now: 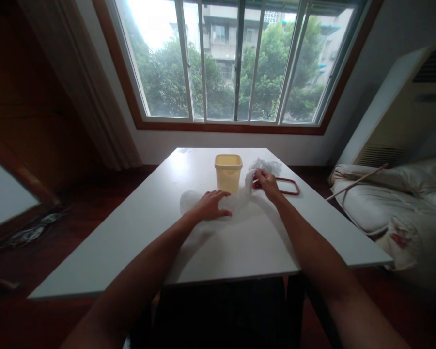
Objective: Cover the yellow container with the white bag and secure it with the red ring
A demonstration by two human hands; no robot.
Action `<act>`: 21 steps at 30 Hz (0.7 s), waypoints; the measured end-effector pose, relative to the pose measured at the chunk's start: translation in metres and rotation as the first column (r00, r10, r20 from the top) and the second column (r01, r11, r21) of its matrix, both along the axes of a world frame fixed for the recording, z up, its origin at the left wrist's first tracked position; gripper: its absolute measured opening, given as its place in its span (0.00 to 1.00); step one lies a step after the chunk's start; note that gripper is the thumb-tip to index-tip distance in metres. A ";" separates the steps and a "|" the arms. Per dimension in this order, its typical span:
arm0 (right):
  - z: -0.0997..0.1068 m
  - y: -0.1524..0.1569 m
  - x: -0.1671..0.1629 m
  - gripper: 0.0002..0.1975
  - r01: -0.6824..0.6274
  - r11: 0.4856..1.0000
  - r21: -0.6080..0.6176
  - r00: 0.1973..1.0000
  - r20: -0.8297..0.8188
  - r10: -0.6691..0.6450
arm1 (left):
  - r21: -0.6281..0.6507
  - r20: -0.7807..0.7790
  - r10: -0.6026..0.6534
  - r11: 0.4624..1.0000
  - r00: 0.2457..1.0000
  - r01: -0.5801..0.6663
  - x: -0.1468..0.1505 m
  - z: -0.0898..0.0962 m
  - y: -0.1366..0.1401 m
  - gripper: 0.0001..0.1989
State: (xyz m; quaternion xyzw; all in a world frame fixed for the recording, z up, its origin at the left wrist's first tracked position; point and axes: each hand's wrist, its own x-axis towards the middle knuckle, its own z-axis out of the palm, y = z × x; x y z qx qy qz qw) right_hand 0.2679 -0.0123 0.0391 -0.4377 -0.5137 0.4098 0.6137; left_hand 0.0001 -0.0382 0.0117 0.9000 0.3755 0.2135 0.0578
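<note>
A thin white plastic bag (pixel 244 196) stretches across the table in front of a small yellow bin (pixel 228 180), which stands upright. My left hand (pixel 212 206) rests over the left part of the bag, its fingers spread and thumb apart. My right hand (pixel 267 185) pinches the bag's right end and holds it raised beside the bin. Just past my right hand lies a reddish-brown rectangular rim (pixel 293 193), partly hidden by the hand. Behind it sits a crumpled heap of whitish plastic (pixel 271 166).
The white table (pixel 141 242) narrows toward the window (pixel 221 72). To the right are a covered sofa (pixel 366 208) with a thin stick (pixel 356 182) on it and a tall beige appliance (pixel 392 116). Cables (pixel 36 230) lie on the floor at left.
</note>
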 end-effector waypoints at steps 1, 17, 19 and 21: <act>0.002 -0.002 -0.002 0.22 -0.016 1.000 0.015 1.000 0.006 0.016 | -0.032 -0.052 -0.009 0.999 0.999 0.007 0.002 -0.001 -0.002 0.38; -0.029 0.035 0.050 0.29 0.547 0.811 0.206 0.811 0.112 -0.575 | -0.195 -0.016 0.135 0.971 0.991 -0.135 -0.025 0.013 0.006 0.33; -0.032 0.036 0.051 0.29 0.550 0.802 0.235 0.783 0.190 -0.593 | -0.170 -0.013 0.143 0.975 0.990 -0.143 -0.027 0.011 0.008 0.31; -0.030 0.032 0.045 0.29 0.507 0.808 0.301 0.772 0.258 -0.581 | -0.125 0.009 0.185 0.975 0.983 -0.182 -0.027 0.010 0.010 0.25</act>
